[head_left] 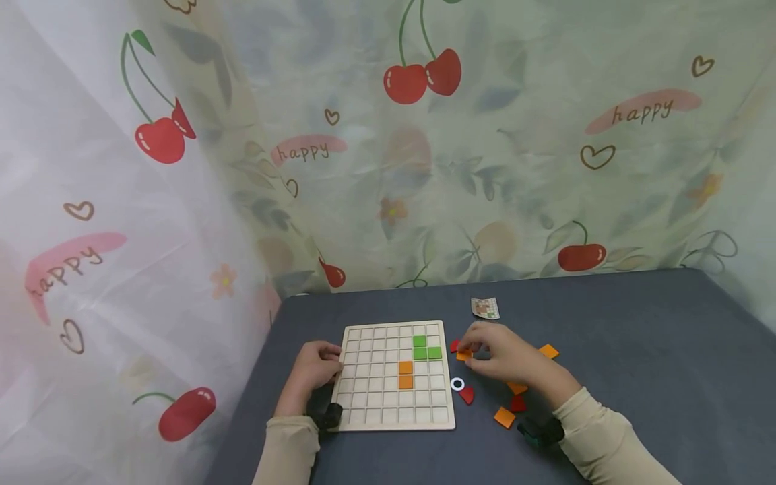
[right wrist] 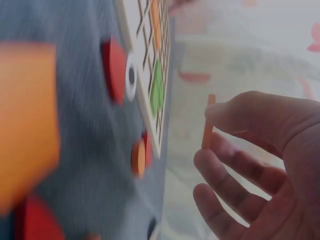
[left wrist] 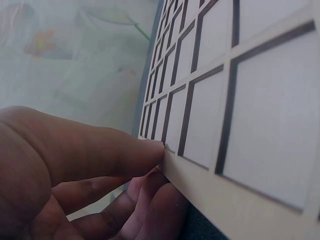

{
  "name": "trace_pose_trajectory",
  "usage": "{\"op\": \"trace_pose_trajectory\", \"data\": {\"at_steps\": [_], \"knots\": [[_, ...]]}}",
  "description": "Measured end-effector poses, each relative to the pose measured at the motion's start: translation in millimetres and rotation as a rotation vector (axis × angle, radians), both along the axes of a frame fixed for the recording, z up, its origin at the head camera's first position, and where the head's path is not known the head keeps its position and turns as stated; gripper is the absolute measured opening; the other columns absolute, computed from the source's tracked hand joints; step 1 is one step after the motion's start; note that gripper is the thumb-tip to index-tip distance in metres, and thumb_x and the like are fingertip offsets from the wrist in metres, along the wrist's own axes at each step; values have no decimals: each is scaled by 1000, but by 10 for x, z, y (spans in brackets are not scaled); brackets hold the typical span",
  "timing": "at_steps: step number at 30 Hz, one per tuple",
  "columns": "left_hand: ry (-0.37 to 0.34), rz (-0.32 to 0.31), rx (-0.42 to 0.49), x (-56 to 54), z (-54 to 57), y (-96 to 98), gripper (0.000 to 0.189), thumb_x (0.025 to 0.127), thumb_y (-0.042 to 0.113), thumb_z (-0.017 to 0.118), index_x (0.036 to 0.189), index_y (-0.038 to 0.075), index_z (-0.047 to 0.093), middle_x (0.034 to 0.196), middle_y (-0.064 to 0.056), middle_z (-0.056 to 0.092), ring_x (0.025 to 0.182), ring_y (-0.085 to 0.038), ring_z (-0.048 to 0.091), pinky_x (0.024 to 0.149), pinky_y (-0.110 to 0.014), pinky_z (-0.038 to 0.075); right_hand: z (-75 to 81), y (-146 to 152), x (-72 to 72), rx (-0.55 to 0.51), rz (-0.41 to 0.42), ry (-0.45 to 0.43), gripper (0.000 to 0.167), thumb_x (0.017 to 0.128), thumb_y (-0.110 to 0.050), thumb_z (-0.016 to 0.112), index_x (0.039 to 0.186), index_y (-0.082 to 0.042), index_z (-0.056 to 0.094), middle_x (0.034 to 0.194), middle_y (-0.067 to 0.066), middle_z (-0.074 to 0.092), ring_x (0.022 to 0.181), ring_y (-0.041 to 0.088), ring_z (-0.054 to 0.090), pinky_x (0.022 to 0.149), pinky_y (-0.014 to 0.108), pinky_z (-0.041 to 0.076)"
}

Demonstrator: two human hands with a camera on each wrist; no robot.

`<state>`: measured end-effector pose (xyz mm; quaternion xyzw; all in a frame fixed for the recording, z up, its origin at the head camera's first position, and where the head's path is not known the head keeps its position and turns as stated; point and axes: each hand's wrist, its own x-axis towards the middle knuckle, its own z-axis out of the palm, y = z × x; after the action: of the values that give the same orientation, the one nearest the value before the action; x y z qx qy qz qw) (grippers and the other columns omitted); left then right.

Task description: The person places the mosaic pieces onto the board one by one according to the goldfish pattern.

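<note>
A pale wooden grid board (head_left: 370,411) lies flat on the table, with several green tiles (head_left: 419,353) and two orange tiles (head_left: 405,382) set in its squares. My left hand (head_left: 315,369) pinches the board's left edge; in the left wrist view the thumb (left wrist: 125,155) rests on the rim with the fingers curled at the side. To the right of the board my right hand (head_left: 500,350) pinches an orange square tile (head_left: 464,355), seen edge-on and raised off the table in the right wrist view (right wrist: 209,122).
Beside the board's right edge lie a white ring (head_left: 457,384) and a red piece (head_left: 466,395). More loose orange tiles (head_left: 504,417) and red pieces (head_left: 518,403) are scattered under and around the right forearm. A small printed card (head_left: 485,308) lies behind the right hand. Patterned curtains (head_left: 424,168) hang behind the table.
</note>
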<state>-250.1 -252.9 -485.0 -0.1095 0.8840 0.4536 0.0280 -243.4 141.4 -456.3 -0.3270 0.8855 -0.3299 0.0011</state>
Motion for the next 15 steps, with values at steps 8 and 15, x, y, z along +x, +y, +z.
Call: {"op": "trace_pose_trajectory", "data": {"at_steps": [8,15], "knots": [[11,-3,0,-8,-15,-9,28,89,-2,72,116,-4,73,97,-16,69,79,-22,67,64,-34,60,-38,-457,44,-24,149,-16,17,94,-7,75,110,-11,79,108,0,71,96,21,67,81,38,60],[5,-1,3,-22,-21,-9,28,88,-2,73,115,-4,74,97,-15,69,78,-21,67,64,-34,60,-69,-768,84,-21,203,-65,15,94,-8,76,109,-11,79,110,0,71,98,19,67,87,33,59]]}}
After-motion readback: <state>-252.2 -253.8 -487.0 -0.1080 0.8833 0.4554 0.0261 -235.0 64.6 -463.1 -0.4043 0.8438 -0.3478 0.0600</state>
